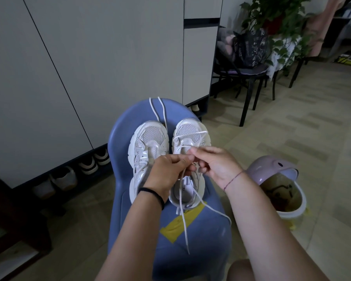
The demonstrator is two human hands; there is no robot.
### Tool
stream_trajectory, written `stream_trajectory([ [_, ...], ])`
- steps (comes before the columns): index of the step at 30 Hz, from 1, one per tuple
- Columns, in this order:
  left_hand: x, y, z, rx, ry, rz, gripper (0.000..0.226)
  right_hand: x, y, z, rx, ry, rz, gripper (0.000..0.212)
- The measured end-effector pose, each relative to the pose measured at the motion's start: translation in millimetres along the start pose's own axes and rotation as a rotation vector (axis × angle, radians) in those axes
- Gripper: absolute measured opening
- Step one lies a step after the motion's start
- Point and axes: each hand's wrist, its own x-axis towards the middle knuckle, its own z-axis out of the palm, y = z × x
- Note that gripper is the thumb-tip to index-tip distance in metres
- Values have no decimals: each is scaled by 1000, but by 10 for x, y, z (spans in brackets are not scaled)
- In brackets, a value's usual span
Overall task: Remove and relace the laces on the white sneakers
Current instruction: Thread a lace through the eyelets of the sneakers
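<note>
Blue seat [207, 240] offers room behind the sneakers' [150, 136] heels; cabinet [89, 57] stands left, pink bin [272, 169] right.

Two white sneakers [148, 142] [191, 133], two laces [161, 110] [183, 211], two hands [166, 174] [218, 165]

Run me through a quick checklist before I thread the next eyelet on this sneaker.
1. Shoes steady: ok. The right sneaker and left sneaker sit side by side on the blue chair.
2. Grip: ok. The left hand and right hand both pinch the lace.
3. Toe crossing laid: ok.
4. Free ends: ok, loose down the seat, no knot visible.
5. Next eyelet clear: cannot tell, the hands cover it.
6. Left sneaker laced: not ok. The spare lace lies on the chair.
</note>
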Motion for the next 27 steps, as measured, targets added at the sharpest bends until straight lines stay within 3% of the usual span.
stream_trajectory([
  [3, -4, -16, -43, 60, 2, -22, 14, 48, -50, -142, 162, 250, -131, 12],
  [5, 2, -27, -80, 83, 12, -23, 14, 63, -101, -271, 325, 362, -98, 15],
  [7, 14, -30, -93, 80, 36, -6, 15, 42, -114, -293, 317, 275, 32, 21],
  [9, 25, -27, -68, 46, 61, 12, 15, -13, -70, -194, 166, 50, 136, 24],
  [12, 33, -21, -23, 7, 73, 13, 17, -41, 13, -9, -3, -112, 80, 20],
  [15, 47, -29, -38, 20, 77, 11, 15, 6, -14, -24, 1, 30, -105, 16],
  [17, 47, -53, -61, 44, 67, 5, 16, 62, -50, -144, 139, 205, -185, 20],
  [19, 51, -72, -93, 53, 64, -5, 21, 117, -68, -284, 311, 389, -186, 22],
  [21, 58, -72, -121, 65, 79, -10, 23, 155, -58, -372, 456, 456, -114, 25],
  [24, 75, -66, -112, 41, 132, -6, 16, 124, -45, -327, 477, 219, 101, 26],
  [27, 89, -76, -56, 6, 143, 15, 15, 24, 5, -105, 177, -91, 209, 17],
])
